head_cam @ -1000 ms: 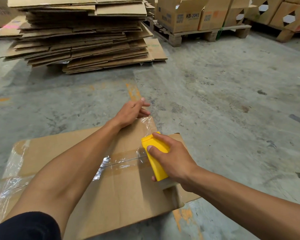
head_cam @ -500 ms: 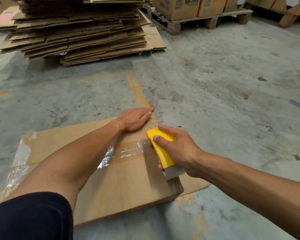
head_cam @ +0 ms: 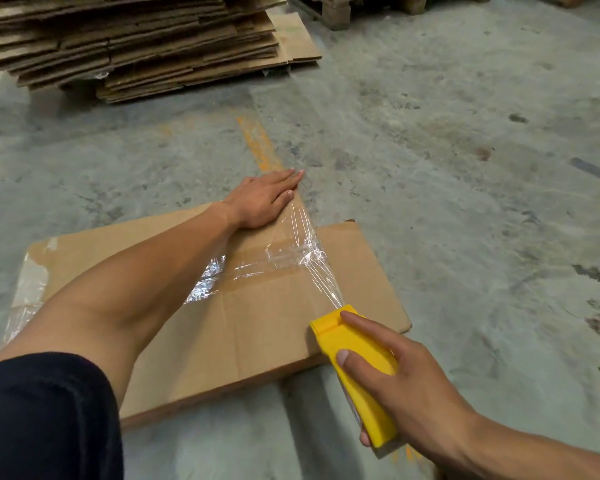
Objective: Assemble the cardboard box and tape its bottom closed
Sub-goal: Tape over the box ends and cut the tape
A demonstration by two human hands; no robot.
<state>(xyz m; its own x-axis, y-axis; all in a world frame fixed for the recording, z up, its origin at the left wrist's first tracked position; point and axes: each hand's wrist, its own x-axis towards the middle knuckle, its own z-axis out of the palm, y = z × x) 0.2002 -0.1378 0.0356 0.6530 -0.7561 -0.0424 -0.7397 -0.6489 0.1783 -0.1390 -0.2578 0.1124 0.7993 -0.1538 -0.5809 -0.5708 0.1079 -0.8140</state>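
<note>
The brown cardboard box (head_cam: 243, 327) stands bottom-up on the concrete floor in front of me. My left hand (head_cam: 262, 199) lies flat, fingers together, on its far right corner, pressing down the end of a clear tape strip (head_cam: 305, 251). That strip stretches taut along the box's right edge to a yellow tape dispenser (head_cam: 357, 372), which my right hand (head_cam: 409, 393) grips near the box's near right corner. More clear tape (head_cam: 208, 280) runs crumpled across the centre seam, and another band covers the left edge.
A low stack of flattened cardboard sheets (head_cam: 136, 46) lies on the floor at the back left. A wooden pallet (head_cam: 340, 12) shows at the top edge. An orange painted line (head_cam: 257, 143) runs over the bare concrete beyond the box.
My right hand has pulled the dispenser back toward me along the box's right edge, drawing out a long strip of tape. My left hand went from raised to flat on the far corner.
</note>
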